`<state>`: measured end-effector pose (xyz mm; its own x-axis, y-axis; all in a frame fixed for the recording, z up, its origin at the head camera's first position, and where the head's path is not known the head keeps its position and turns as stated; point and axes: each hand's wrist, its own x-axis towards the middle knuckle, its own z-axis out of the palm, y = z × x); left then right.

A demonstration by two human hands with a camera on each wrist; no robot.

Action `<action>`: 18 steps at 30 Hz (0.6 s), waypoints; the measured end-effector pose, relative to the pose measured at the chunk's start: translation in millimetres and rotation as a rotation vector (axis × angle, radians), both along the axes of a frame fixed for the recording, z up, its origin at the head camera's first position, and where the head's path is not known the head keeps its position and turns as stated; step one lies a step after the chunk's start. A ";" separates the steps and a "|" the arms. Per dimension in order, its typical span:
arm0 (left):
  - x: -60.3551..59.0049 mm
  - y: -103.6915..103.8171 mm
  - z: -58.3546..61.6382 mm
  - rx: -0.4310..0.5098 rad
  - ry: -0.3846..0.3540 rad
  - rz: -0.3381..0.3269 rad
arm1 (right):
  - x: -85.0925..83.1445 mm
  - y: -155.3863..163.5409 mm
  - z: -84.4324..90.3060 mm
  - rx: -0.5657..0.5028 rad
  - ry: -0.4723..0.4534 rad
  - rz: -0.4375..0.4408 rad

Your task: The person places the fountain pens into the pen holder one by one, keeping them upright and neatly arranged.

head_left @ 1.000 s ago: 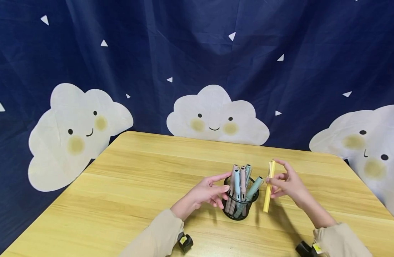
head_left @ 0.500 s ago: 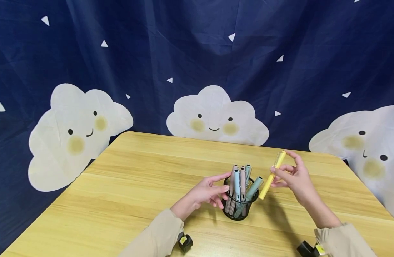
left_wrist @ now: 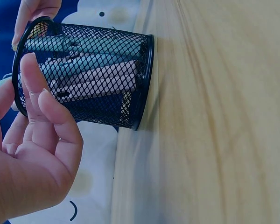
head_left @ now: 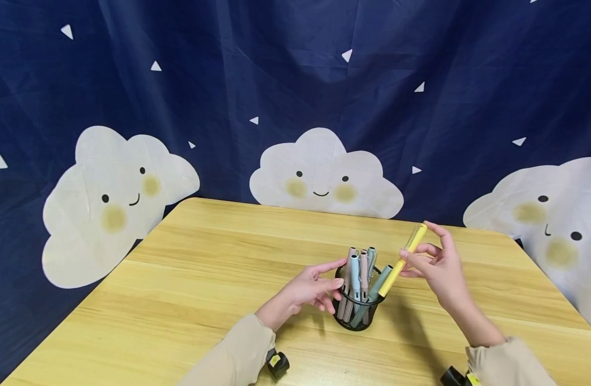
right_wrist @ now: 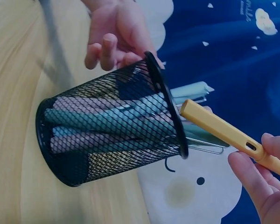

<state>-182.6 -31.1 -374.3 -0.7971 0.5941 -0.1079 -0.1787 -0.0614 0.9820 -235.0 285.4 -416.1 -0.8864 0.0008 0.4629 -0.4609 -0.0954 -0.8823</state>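
My right hand (head_left: 440, 268) holds a yellow pen (head_left: 402, 261) between thumb and fingers, tilted with its lower end at the right rim of a black mesh pen holder (head_left: 345, 318). In the right wrist view the tip of the yellow pen (right_wrist: 210, 122) is beside the holder's rim; whether they touch I cannot tell. My left hand (head_left: 308, 289) grips the holder's left rim with thumb and index finger, its other fingers loosely bent outside the mesh. Inside stand several capped pens: a light blue pen (head_left: 355, 273), pinkish-grey ones and green ones.
The holder stands upright on a wooden table (head_left: 203, 268). Behind the table hangs a dark blue curtain (head_left: 295, 64) printed with white clouds and triangles. A black wrist camera (head_left: 278, 364) is strapped below the left sleeve, another (head_left: 453, 376) below the right.
The yellow pen went from nearly upright, right of the holder, to a slant; my right hand raised it, then brought its lower end left to the rim. The left hand stayed put.
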 end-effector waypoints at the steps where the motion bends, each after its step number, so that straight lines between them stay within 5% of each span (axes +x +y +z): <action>1: 0.0 0.0 0.0 -0.001 0.000 0.000 | 0.8 -2.0 0.0 0.005 0.018 0.007; 8: -0.7 0.1 -1.5 0.002 0.003 -0.003 | 7.6 -16.0 3.2 0.115 0.177 0.008; 15: -1.1 0.0 -1.9 0.006 0.003 -0.008 | 75.4 -79.9 81.4 0.255 0.273 -0.078; 18: -0.8 -0.3 -1.9 0.006 0.007 -0.011 | 81.0 -86.7 86.2 0.320 0.281 -0.133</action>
<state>-183.4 -31.4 -376.2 -0.7913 0.6034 -0.0986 -0.1727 -0.0658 0.9828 -154.0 198.7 -329.9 -0.7280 -0.0758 0.6814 -0.6768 0.2382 -0.6966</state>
